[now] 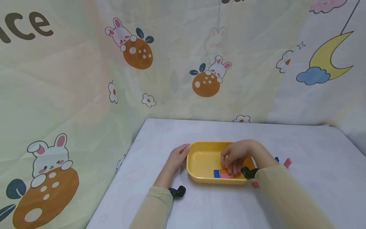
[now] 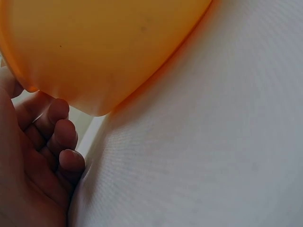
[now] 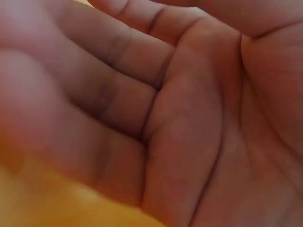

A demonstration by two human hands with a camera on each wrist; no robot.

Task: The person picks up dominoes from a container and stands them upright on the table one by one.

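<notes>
A shallow yellow tray (image 1: 204, 182) rests on the white-covered table. My left hand (image 1: 178, 156) grips its left end; in the left wrist view the thumb and forefinger (image 2: 35, 108) are at the rim and the other fingers curl below it. Inside the tray's right half is my right hand (image 1: 235, 156), fingers pointing down beside small flat blocks. Near its fingertips lie a blue block (image 1: 216, 173), an orange block (image 1: 223, 170) and a pink block (image 1: 226, 175), side by side along the front wall. The right wrist view shows a bare palm (image 3: 189, 113) and loosely extended fingers, tips out of sight.
Right of the tray, partly behind the right forearm, lie a blue piece (image 1: 276, 159), a pink piece (image 1: 287, 163) and a red-pink piece (image 1: 255, 184). A printed cloth (image 1: 171, 63) with rabbits hangs behind the table (image 1: 160, 136). Each wrist wears a small black camera.
</notes>
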